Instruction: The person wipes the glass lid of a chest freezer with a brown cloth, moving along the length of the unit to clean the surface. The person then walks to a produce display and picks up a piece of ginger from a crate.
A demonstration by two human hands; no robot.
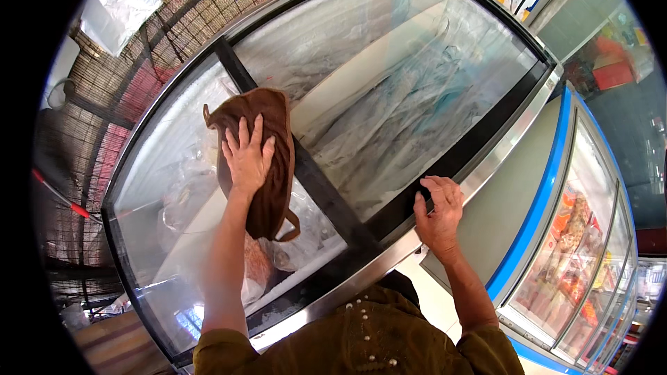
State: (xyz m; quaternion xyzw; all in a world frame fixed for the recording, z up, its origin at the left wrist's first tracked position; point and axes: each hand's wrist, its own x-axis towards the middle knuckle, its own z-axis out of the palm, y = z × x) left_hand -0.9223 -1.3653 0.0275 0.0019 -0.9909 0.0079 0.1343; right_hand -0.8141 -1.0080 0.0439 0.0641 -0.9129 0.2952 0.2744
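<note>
A brown cloth with small loops at its edge lies on the glass lid of a chest freezer. My left hand presses flat on the cloth, fingers spread, over the left glass pane. My right hand rests on the freezer's front edge with bent fingers over the black frame and holds no visible thing. Under the right glass pane are frosted plastic bags and a pale divider. Under the left pane, clear plastic bags and a reddish bagged item show.
A second freezer with blue trim and packaged food stands at the right. Behind the chest runs a wire mesh with a silvery sheet at its upper left. A red-handled tool is at the far left.
</note>
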